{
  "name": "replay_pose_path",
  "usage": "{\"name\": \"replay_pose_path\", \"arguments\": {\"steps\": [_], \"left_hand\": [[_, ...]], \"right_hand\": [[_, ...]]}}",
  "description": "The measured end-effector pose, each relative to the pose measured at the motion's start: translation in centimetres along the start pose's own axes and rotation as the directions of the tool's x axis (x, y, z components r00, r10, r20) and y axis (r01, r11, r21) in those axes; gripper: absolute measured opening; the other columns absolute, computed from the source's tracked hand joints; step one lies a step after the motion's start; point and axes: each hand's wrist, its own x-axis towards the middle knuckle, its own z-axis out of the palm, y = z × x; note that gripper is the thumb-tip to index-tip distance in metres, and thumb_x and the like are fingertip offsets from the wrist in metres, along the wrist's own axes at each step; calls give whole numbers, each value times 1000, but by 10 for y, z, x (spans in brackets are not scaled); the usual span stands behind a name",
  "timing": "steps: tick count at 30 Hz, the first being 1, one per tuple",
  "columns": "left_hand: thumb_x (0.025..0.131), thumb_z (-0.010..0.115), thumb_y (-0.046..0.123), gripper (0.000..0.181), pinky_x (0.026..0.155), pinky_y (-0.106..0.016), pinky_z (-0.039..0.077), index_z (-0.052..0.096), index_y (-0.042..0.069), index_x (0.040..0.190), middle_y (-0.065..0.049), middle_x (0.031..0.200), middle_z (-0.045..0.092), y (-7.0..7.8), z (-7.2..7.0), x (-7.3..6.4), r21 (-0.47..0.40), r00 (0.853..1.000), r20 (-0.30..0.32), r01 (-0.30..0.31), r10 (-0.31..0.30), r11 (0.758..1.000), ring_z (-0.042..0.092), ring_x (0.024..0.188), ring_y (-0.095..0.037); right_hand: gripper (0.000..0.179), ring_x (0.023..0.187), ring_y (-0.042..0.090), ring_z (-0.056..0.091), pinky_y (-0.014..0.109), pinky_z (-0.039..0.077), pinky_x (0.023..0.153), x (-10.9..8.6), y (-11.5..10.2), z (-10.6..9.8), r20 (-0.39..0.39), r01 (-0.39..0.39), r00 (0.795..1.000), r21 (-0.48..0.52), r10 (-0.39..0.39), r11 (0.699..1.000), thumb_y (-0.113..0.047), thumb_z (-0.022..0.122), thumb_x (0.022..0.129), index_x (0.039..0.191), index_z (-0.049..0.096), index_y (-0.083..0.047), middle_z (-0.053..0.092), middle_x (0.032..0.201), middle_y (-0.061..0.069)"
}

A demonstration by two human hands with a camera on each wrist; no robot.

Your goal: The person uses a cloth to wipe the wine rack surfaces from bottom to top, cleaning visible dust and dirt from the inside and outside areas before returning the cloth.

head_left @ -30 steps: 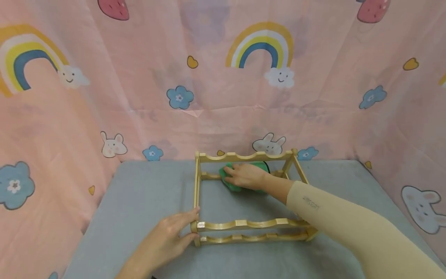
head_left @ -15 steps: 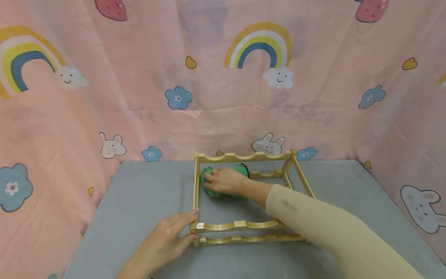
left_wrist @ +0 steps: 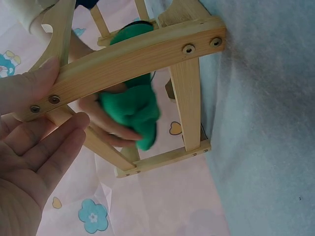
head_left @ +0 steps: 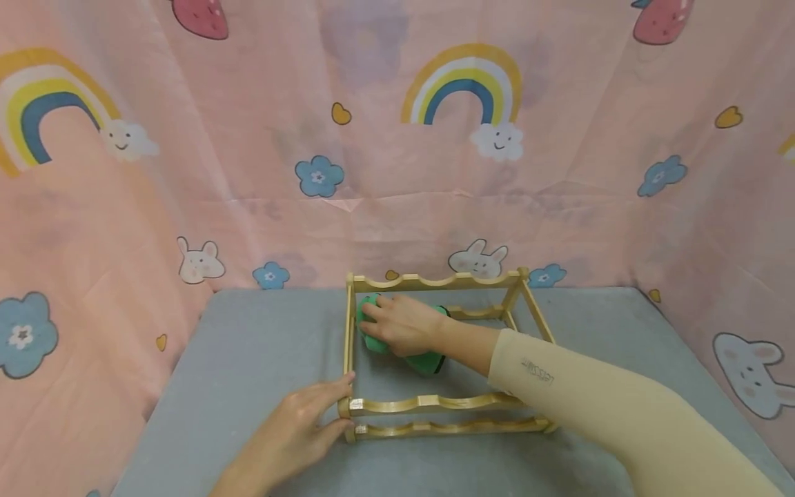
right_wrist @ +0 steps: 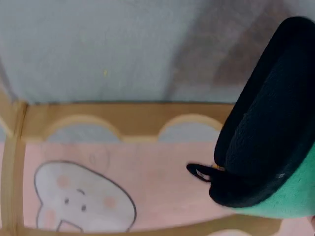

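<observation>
A wooden wine rack (head_left: 428,402) with scalloped rails stands in the middle of the table. My left hand (head_left: 295,417) holds its near left corner; in the left wrist view the thumb lies over the corner post and the fingers sit behind it. Inside the frame, toward the back left, my right hand (head_left: 406,324) grips a green oven mitt (head_left: 425,362) from above. The mitt's end looks bunched in the left wrist view. Its wide cuff (right_wrist: 275,113), black-edged and dark inside with a small hanging loop, faces the right wrist camera. The right palm is hidden.
A grey-blue cloth covers the table (head_left: 254,345). Behind and on both sides hangs a pink curtain (head_left: 397,159) printed with rainbows, flowers and rabbits. The rack's rails and posts surround my right forearm's reach, and the beige sleeve (head_left: 577,386) crosses over its right side.
The right hand has carried the mitt left inside the rack, then its cuff end has swung toward me. My left hand and the rack have stayed in place.
</observation>
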Motion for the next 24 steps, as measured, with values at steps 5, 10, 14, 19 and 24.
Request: {"name": "replay_pose_path", "arguments": {"steps": [5, 10, 14, 19, 24], "left_hand": [[64, 96, -6, 59, 90, -29, 61, 73, 4, 118, -12, 129, 72, 0, -1, 0, 0, 1000, -17, -13, 13, 1000, 76, 104, -25], [65, 95, -6, 60, 88, -31, 62, 73, 4, 120, -12, 129, 72, 1, 0, 0, -3, 1000, -11, -6, 6, 1000, 76, 104, -25], [64, 96, -6, 60, 88, -31, 62, 73, 4, 119, -13, 128, 72, 1, 0, -1, 0, 1000, -15, -7, 7, 1000, 76, 104, -26], [63, 96, -7, 59, 89, -28, 61, 72, 5, 117, -14, 128, 73, 0, 1, -1, -8, 1000, -23, -15, 15, 1000, 76, 103, -26], [64, 96, -6, 59, 88, -30, 62, 73, 4, 117, -14, 128, 73, 0, 1, -1, -2, 1000, -18, -12, 12, 1000, 76, 103, -25]], "right_hand": [[42, 80, 15, 52, 22, 48, 57, -5, 4, -16, -115, 13, 993, -76, -22, 997, -24, 72, 90, 131, 70, -18, 61, 120, 4], [37, 80, 17, 54, 24, 51, 58, -8, 10, -20, -208, -7, 977, -200, -35, 980, -23, 68, 95, 131, 69, -18, 60, 127, 7], [41, 86, 22, 62, 27, 57, 61, -8, 17, -17, -205, -27, 978, -288, -34, 957, -31, 67, 99, 138, 66, -18, 57, 139, 11], [48, 97, 31, 68, 32, 61, 67, -12, 23, -15, -162, -51, 987, -289, 4, 956, -35, 67, 100, 144, 62, -18, 51, 147, 15], [52, 98, 28, 67, 33, 61, 70, -24, 29, -16, -98, -35, 995, -273, 8, 961, -37, 68, 100, 147, 60, -17, 48, 151, 16]]}}
